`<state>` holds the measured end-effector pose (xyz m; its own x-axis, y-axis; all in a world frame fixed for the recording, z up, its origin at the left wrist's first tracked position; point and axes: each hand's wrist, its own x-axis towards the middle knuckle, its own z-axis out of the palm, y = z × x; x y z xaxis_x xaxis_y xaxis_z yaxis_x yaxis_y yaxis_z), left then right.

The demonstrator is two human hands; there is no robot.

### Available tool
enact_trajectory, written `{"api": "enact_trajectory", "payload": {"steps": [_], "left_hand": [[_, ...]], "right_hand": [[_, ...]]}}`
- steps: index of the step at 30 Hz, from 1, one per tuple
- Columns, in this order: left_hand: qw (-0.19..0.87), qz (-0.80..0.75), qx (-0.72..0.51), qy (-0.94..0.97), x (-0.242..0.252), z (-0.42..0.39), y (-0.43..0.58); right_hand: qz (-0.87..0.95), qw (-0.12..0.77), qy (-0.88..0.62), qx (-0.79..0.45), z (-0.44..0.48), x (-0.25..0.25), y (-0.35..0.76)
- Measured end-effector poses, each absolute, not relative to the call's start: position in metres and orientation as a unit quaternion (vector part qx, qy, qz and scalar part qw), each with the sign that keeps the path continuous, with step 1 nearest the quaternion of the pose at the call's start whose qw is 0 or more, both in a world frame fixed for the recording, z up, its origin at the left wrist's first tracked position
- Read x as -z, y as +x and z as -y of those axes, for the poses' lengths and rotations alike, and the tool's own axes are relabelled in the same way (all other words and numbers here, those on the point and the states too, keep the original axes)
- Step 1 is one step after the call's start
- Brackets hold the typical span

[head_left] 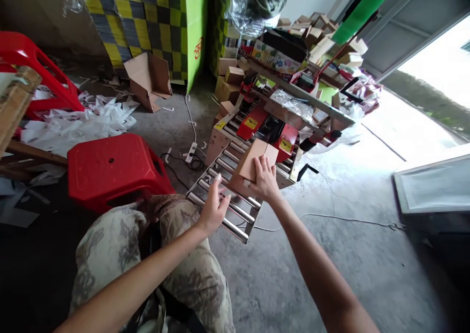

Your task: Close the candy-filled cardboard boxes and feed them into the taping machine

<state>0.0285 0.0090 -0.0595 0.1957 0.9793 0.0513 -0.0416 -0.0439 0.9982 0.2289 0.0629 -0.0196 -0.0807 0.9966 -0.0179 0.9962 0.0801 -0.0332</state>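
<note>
My right hand (265, 178) lies flat on top of a small brown cardboard box (252, 161), fingers stretched over its closed flaps. The box sits on the metal rollers (235, 210) of a red carton-sealing machine (264, 125), just in front of its red side guides. Left of the box, my left hand (214, 206) hovers over the rollers with its fingers spread, holding nothing. My knees in patterned trousers are below the roller table.
A red plastic stool (110, 169) stands at my left, with white paper scraps (77, 122) behind it. Small cardboard boxes (229, 78) are piled behind the machine. A power strip (191, 152) and cables lie on the concrete floor. An open doorway is at the right.
</note>
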Motion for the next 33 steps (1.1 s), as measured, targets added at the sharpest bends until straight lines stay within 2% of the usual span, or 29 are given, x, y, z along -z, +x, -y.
{"api": "enact_trajectory", "payload": {"steps": [3,6,9,11,14,18,20,22,25,27,29,33], "left_hand": [[0.563,-0.480,-0.451,0.500,0.057,0.011,-0.017],[0.548,-0.540,-0.456,0.447,0.053,0.035,-0.075],[0.515,-0.607,-0.470,0.382,0.053,0.069,-0.135],[0.472,-0.651,-0.487,0.340,0.053,0.098,-0.170],[0.403,-0.698,-0.502,0.312,0.038,0.147,-0.203],[0.321,-0.710,-0.511,0.363,-0.007,0.190,-0.230],[0.213,-0.728,-0.513,0.402,-0.035,0.205,-0.251],[0.051,-0.745,-0.519,0.416,-0.065,0.223,-0.279],[-0.201,-0.718,-0.563,0.356,-0.102,0.255,-0.339],[-0.286,-0.696,-0.598,0.278,-0.107,0.272,-0.390],[-0.240,-0.724,-0.617,0.194,-0.095,0.277,-0.446],[0.028,-0.807,-0.590,0.004,-0.054,0.256,-0.532]], "right_hand": [[0.703,-0.007,-0.711,-0.028,-0.130,0.012,0.262],[0.665,0.017,-0.747,-0.004,-0.177,-0.001,0.269],[0.667,0.057,-0.741,0.044,-0.179,-0.001,0.232],[0.709,0.072,-0.700,0.047,-0.153,0.018,0.182],[0.802,0.102,-0.587,-0.045,-0.085,0.059,0.090],[0.843,0.200,-0.426,-0.260,0.003,0.083,-0.022],[0.837,0.215,-0.336,-0.374,0.028,0.075,-0.071],[0.834,0.207,-0.241,-0.452,0.047,0.053,-0.116],[0.835,0.211,-0.153,-0.485,0.071,0.000,-0.178],[0.836,0.250,-0.128,-0.472,0.085,-0.036,-0.221],[0.841,0.306,-0.120,-0.429,0.095,-0.062,-0.267],[0.868,0.344,-0.141,-0.330,0.103,-0.080,-0.344]]}}
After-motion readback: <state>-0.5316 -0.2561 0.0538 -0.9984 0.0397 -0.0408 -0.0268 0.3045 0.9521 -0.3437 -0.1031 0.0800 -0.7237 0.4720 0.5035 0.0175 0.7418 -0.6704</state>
